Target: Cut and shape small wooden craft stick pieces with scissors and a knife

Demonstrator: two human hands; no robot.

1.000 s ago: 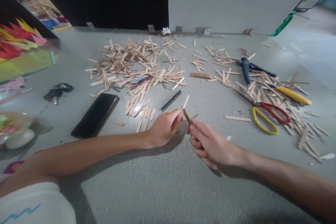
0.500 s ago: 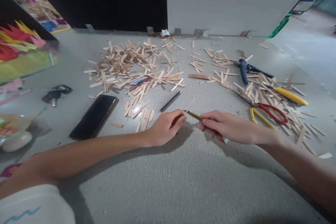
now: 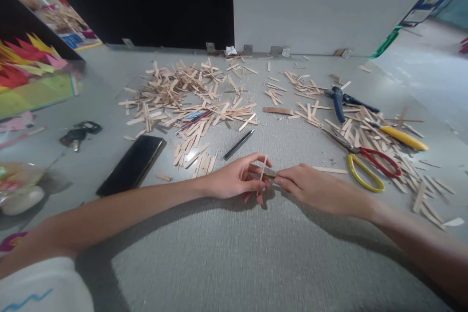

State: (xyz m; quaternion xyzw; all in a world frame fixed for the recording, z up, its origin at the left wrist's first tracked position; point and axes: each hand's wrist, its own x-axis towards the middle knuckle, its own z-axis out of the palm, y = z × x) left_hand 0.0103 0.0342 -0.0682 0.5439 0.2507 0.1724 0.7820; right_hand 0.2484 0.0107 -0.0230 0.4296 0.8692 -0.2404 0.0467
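My left hand [image 3: 237,179] rests low on the grey table [image 3: 234,248], pinching a short pale wooden stick [image 3: 263,167] that stands nearly upright between its fingers. My right hand [image 3: 314,187] is closed on a thin dark tool with a brownish tip [image 3: 269,174], and that tip meets the stick at my left fingertips. The two hands touch at the middle of the table. What the tool is I cannot make out.
Piles of cut wooden sticks [image 3: 183,95] cover the far table. Red-and-yellow scissors [image 3: 365,165], blue-handled pliers [image 3: 338,100] and a yellow-handled tool [image 3: 404,137] lie right. A black pen [image 3: 238,145], a phone [image 3: 132,165] and keys [image 3: 78,132] lie left.
My right hand has slid left and lowered the tool until its tip meets my left fingers. My left hand has loosened from a closed curl, and the stick now stands between its fingers.
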